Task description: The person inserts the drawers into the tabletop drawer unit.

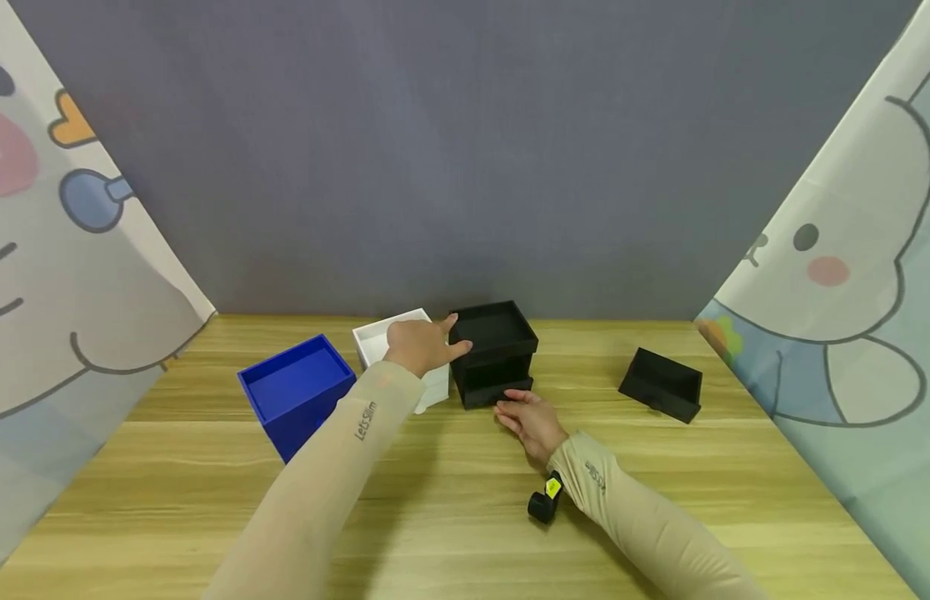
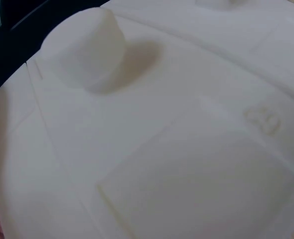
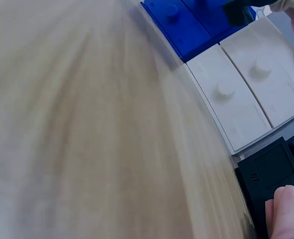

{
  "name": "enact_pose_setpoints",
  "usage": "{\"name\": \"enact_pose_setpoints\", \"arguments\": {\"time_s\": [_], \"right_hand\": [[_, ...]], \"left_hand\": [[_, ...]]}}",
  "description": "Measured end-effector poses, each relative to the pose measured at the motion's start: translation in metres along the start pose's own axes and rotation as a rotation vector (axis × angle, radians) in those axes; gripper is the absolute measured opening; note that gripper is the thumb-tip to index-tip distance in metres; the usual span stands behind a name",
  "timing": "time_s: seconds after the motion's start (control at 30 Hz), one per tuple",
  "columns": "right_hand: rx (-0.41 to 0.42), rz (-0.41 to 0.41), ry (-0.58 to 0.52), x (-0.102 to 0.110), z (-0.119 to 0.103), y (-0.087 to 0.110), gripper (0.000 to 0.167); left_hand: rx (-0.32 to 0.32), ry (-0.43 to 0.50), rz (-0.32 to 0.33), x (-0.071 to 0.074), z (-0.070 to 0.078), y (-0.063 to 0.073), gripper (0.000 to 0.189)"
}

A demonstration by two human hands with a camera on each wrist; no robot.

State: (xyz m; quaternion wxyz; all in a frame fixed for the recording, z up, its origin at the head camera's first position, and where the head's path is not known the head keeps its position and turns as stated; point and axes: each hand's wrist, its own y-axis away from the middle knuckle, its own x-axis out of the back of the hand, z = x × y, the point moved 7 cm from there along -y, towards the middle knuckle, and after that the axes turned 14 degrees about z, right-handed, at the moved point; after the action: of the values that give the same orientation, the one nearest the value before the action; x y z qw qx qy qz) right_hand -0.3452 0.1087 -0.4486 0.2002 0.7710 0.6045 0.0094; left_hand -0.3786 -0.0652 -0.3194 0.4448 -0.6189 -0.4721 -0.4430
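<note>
In the head view, my left hand (image 1: pixel 420 346) reaches over the white two-drawer box (image 1: pixel 435 390), thumb and a finger stretched out to the upper left side of the black box (image 1: pixel 495 327). That black box has a dark open slot above its lower drawer (image 1: pixel 498 393), which sticks out slightly. My right hand (image 1: pixel 532 425) is at the front of this lower drawer. In the right wrist view, fingertips and thumb (image 3: pixel 286 209) pinch at the black drawer front (image 3: pixel 269 167); the knob itself is hidden. A white drawer front with a round knob (image 2: pixel 84 47) fills the left wrist view.
A blue two-drawer box (image 1: pixel 296 383) stands left of the white one. A separate black drawer (image 1: pixel 663 383) lies on the wooden table (image 1: pixel 450 533) at the right. Behind is a grey cloth wall (image 1: pixel 465 167), with printed cartoon curtains on both sides.
</note>
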Motion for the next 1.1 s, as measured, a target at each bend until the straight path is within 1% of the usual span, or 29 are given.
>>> {"name": "enact_pose_setpoints", "arguments": {"time_s": [0.1, 0.27, 0.53, 0.63, 0.7, 0.77, 0.9, 0.93, 1.03, 1.1], "right_hand": [[0.002, 0.008, -0.005, 0.002, 0.0, -0.002, 0.031], [-0.009, 0.016, 0.001, 0.006, 0.002, -0.004, 0.034], [-0.012, 0.032, -0.024, 0.006, 0.004, -0.01, 0.033], [-0.03, 0.018, -0.017, 0.006, 0.004, -0.012, 0.034], [-0.055, -0.027, 0.004, 0.005, 0.002, -0.012, 0.038], [-0.081, -0.101, 0.043, 0.003, -0.002, -0.011, 0.042], [-0.098, -0.308, 0.148, 0.001, -0.015, -0.005, 0.049], [-0.105, -0.347, 0.161, 0.004, -0.016, -0.003, 0.049], [-0.12, -0.414, 0.175, 0.018, -0.022, 0.0, 0.052], [-0.134, -0.41, 0.172, 0.034, -0.026, -0.002, 0.054]], "left_hand": [[0.001, 0.013, -0.007, -0.003, 0.003, 0.0, 0.074], [-0.01, 0.016, 0.001, -0.008, 0.009, 0.002, 0.074], [-0.014, 0.011, 0.008, -0.008, 0.011, 0.001, 0.073], [-0.018, 0.01, 0.004, -0.008, 0.012, 0.0, 0.073], [-0.029, -0.006, 0.01, -0.007, 0.011, -0.001, 0.074], [-0.036, -0.024, 0.016, -0.006, 0.01, -0.002, 0.074], [-0.031, -0.055, 0.014, -0.003, 0.002, -0.003, 0.075], [-0.027, -0.054, 0.012, -0.004, 0.0, -0.002, 0.075], [-0.031, -0.056, 0.027, -0.004, -0.001, -0.002, 0.075], [-0.042, -0.051, 0.036, -0.005, 0.0, -0.002, 0.075]]}}
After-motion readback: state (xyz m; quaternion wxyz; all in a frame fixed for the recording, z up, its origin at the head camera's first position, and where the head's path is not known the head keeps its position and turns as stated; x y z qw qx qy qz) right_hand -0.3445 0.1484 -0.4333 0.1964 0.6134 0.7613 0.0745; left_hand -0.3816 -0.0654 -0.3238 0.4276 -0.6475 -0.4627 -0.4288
